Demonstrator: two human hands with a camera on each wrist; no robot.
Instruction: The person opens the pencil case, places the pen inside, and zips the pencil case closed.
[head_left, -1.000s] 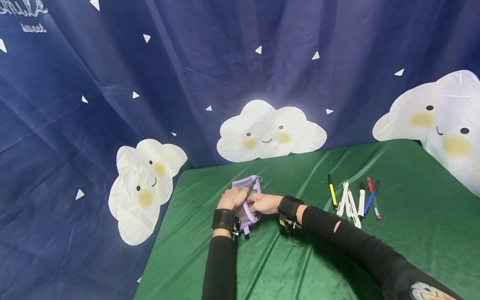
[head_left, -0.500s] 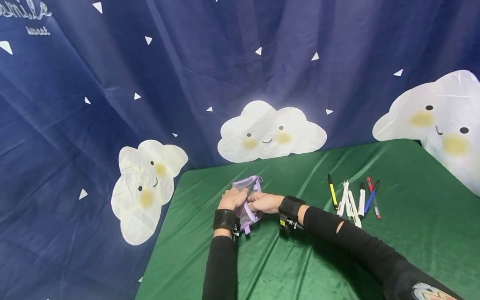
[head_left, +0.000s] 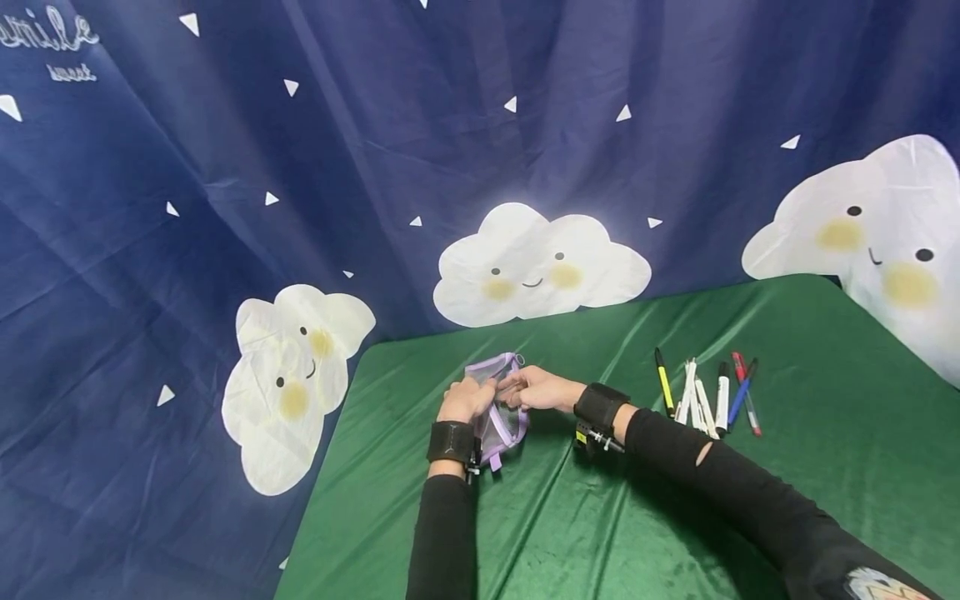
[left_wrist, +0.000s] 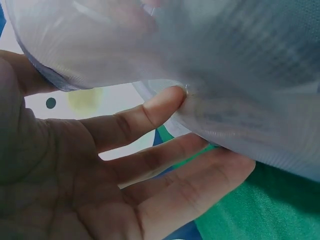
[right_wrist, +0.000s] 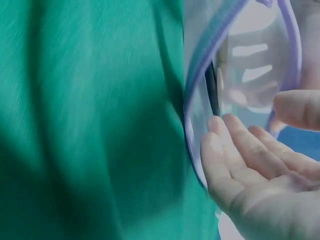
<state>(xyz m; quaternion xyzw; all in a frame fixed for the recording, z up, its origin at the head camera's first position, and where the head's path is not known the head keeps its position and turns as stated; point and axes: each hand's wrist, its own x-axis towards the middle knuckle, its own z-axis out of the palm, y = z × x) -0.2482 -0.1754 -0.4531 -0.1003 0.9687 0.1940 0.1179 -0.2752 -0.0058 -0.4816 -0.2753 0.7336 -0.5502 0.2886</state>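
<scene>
A small purple-edged mesh pouch [head_left: 498,429] is held a little above the green table [head_left: 675,517], between both hands. My left hand [head_left: 467,398] grips its left edge. In the left wrist view the fingers [left_wrist: 150,115] lie under the sheer mesh [left_wrist: 225,50], and the index fingertip presses it. My right hand [head_left: 534,387] is at the pouch's far end, near the zip. In the right wrist view its fingers [right_wrist: 235,145] are nearly straight beside the purple rim [right_wrist: 200,60], with the thumb apart from them. The pouch's inside is too blurred to read.
Several pens and markers [head_left: 705,392] lie in a loose row on the green cloth to the right of my hands. A dark blue backdrop [head_left: 375,125] with white clouds hangs behind the table. The table's left edge [head_left: 330,467] is close to my left arm.
My right hand has moved from the pouch's middle to its far end and lifted slightly. The left hand and pouch have barely moved.
</scene>
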